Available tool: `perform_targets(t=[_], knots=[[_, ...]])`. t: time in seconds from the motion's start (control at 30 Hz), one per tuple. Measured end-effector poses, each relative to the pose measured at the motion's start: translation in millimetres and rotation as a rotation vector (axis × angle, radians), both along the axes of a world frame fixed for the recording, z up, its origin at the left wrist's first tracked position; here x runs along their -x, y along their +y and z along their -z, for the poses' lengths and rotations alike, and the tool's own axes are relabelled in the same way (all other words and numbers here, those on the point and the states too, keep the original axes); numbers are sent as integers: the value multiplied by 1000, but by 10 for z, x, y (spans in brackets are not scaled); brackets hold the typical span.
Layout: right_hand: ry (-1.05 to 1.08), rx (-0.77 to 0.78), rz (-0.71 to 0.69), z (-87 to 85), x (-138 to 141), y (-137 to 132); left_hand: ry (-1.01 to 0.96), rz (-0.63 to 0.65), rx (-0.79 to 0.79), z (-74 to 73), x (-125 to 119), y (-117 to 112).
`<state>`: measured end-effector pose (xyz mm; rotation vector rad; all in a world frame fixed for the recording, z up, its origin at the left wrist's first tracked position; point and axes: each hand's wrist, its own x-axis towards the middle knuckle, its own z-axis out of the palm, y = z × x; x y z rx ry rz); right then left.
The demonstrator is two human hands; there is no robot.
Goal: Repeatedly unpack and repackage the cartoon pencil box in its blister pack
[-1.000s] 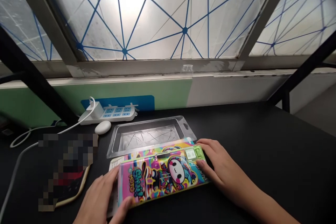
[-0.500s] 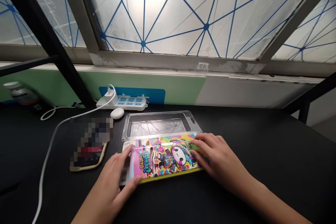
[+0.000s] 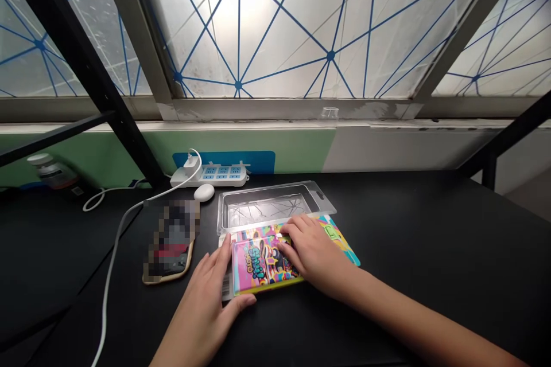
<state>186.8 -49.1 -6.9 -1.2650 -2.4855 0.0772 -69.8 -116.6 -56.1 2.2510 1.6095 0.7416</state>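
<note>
A flat pink and multicolour box (image 3: 267, 258) with cartoon print and yellow lower edge lies on the dark desk. Under it, a printed card (image 3: 340, 235) sticks out at the right, bearing a green patch. My left hand (image 3: 210, 287) brackets the box's left end, fingers at the upper corner and thumb at the lower edge. Across the middle of the box rests my right hand (image 3: 314, 246), its fingers bent, the tips by a small whitish spot near the upper edge. That hand covers much of the cartoon picture. Just behind lies a clear plastic blister shell (image 3: 318, 195).
To the left lies a phone (image 3: 189, 264), partly pixelated, near a white oval case (image 3: 204, 192). A white power strip (image 3: 224, 175) with a plugged cable (image 3: 112, 258) stands by the wall. A bottle (image 3: 51, 169) is at far left; a small clear cup (image 3: 330, 113) sits on the sill.
My right hand has moved left from the box's right end to its middle, uncovering the card's right side. My left hand still brackets the left end. The view has shifted slightly.
</note>
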Motion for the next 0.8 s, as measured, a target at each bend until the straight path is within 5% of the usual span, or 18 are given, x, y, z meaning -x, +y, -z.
perform_targets(t=[0.2, 0.43, 0.6, 0.8], knots=[[96, -147, 0, 0, -9, -2, 53, 9, -7, -17, 5, 35], [229, -399, -149, -260, -147, -252, 100, 138, 11, -22, 153, 74], [161, -129, -241, -422, -567, -529, -22, 207, 2, 14, 206, 97], [244, 319, -40, -49, -1252, -559, 137, 152, -14, -29, 184, 89]])
